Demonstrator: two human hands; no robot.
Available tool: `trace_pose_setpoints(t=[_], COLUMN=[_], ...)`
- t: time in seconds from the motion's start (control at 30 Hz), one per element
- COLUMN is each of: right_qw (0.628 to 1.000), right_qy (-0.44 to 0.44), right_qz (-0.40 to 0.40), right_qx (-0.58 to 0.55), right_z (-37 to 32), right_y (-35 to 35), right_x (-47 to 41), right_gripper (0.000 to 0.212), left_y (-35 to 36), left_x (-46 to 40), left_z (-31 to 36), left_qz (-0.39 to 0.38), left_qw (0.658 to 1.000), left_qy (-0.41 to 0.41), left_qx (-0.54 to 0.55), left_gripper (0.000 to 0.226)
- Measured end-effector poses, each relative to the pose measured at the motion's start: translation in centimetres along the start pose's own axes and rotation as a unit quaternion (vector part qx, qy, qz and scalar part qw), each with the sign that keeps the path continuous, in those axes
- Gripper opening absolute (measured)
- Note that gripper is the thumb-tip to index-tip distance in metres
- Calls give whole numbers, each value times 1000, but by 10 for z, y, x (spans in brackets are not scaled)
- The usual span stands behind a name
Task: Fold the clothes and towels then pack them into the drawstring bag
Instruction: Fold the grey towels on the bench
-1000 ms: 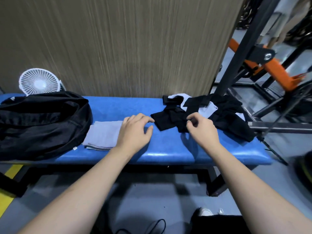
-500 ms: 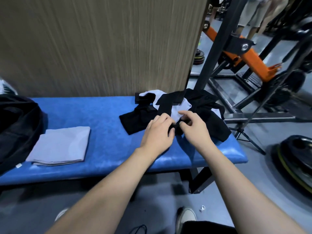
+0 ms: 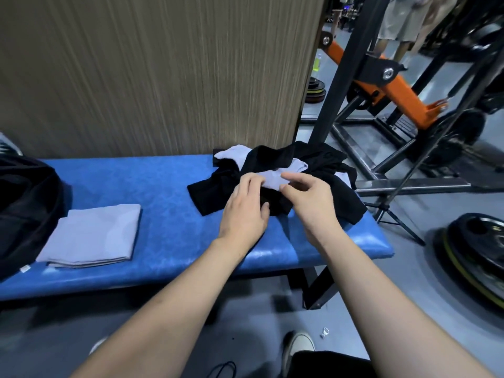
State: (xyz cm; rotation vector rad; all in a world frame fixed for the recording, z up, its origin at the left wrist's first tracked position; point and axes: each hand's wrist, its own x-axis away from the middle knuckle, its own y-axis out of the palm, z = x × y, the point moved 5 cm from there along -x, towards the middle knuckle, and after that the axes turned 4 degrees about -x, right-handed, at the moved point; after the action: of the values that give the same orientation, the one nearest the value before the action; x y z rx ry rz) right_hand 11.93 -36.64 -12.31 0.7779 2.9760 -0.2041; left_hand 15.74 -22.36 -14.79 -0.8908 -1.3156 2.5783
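Floor: We see a white-toed shoe (image 3: 298, 347) at the bottom of the view, with a small white clip (image 3: 325, 332) lying on the grey floor beside it.
Bench: The blue padded bench (image 3: 152, 186) runs from the left edge of the view to its rounded right end, and everything for the task lies on it.
Folded towel: A grey towel (image 3: 92, 236), already folded square, sits near the bench's front edge toward the left end.
Bag: Just left of that towel, the black drawstring bag (image 3: 24, 203) slumps over the bench's left end, partly out of view.
Left hand: Our left hand (image 3: 245, 211) lies on the dark cloth at the pile's near side, fingertips curled onto the edge of a pale grey towel (image 3: 272, 178), pinching it.
Right hand: Our right hand (image 3: 308, 197) is close beside the left, thumb and forefinger closed on the same towel's near edge, the other fingers loosely bent.
Pile: The black clothes (image 3: 321, 165) lie heaped and unfolded at the bench's right end, the pale towel threaded through them and showing again at the back edge.
Behind: A wood-grain panel (image 3: 152, 72) stands along the bench's back edge; a black steel rack (image 3: 343, 77) with an orange arm (image 3: 398, 91) is beyond the right end, and a weight plate (image 3: 474, 249) lies on the floor.
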Motion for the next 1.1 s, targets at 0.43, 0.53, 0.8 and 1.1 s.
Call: trace_pose_setpoints(t=[0.43,0.53,0.8,1.1], right_qw=[987,986,915,987], right_qy=[-89,-34,38,63], right_qz=[52,66,84,78], right_qx=[-121,-149,-392,-129], right_z=[-63,-53,-48,-20], right_y=[-42,-47,-63,-54], right_x=[54,52,42,27], right_gripper=[29,11,36,46], left_y=[-18,-27,-64,-103], left_x=[4,8,7,11], left_z=[-9,-6,-9,-25], left_qz=[64,76,141,138], left_qw=[997,997,989,985], left_qy=[-30,-12,-36,58], left_qx=[-31,-27,-3,81], left_gripper=[49,42,21,21])
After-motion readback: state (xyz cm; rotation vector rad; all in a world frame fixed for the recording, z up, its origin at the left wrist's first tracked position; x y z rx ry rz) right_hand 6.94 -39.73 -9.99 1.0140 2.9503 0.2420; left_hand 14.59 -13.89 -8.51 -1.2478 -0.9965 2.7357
